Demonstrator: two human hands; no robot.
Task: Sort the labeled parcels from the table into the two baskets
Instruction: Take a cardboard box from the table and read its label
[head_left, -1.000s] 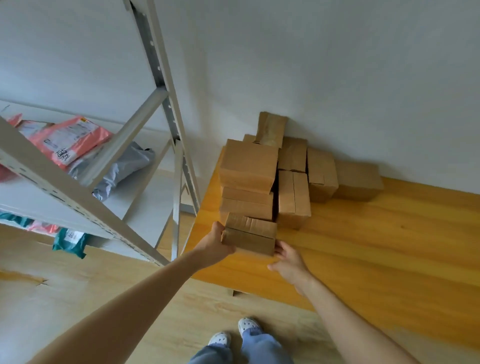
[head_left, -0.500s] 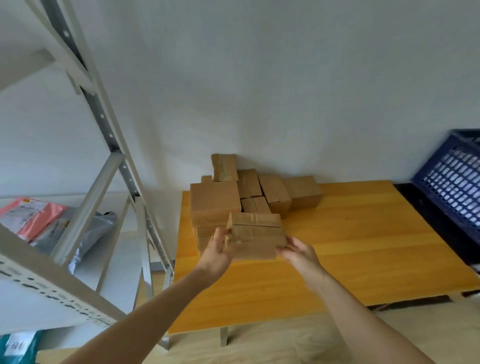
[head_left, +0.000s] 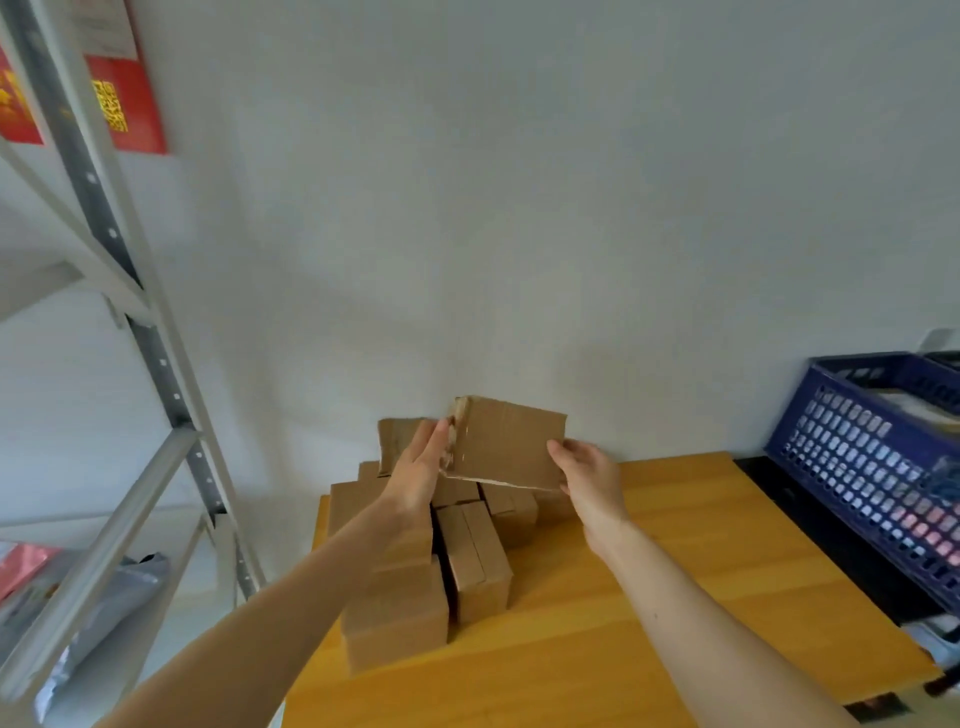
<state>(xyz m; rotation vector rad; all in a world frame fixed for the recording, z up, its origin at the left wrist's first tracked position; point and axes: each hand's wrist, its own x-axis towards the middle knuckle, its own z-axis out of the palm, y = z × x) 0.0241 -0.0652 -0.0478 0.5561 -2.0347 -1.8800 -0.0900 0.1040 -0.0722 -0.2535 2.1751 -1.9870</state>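
A brown cardboard parcel (head_left: 506, 441) is lifted in the air above the table, tilted, held between both hands. My left hand (head_left: 418, 470) presses its left taped end with fingers extended. My right hand (head_left: 584, 467) grips its lower right corner. Below them a pile of several brown cardboard parcels (head_left: 475, 561) stands at the back left of the yellow wooden table (head_left: 675, 597). A dark blue perforated basket (head_left: 872, 457) stands to the right of the table; only one basket shows clearly.
A grey metal shelving rack (head_left: 156, 364) stands at the left, with soft mailer bags (head_left: 78, 597) on a lower shelf. A red poster (head_left: 124, 98) hangs on the white wall at the top left.
Both hands have lifted the parcel from the front of the pile up into the air. The view has swung up and right, bringing the blue basket in.
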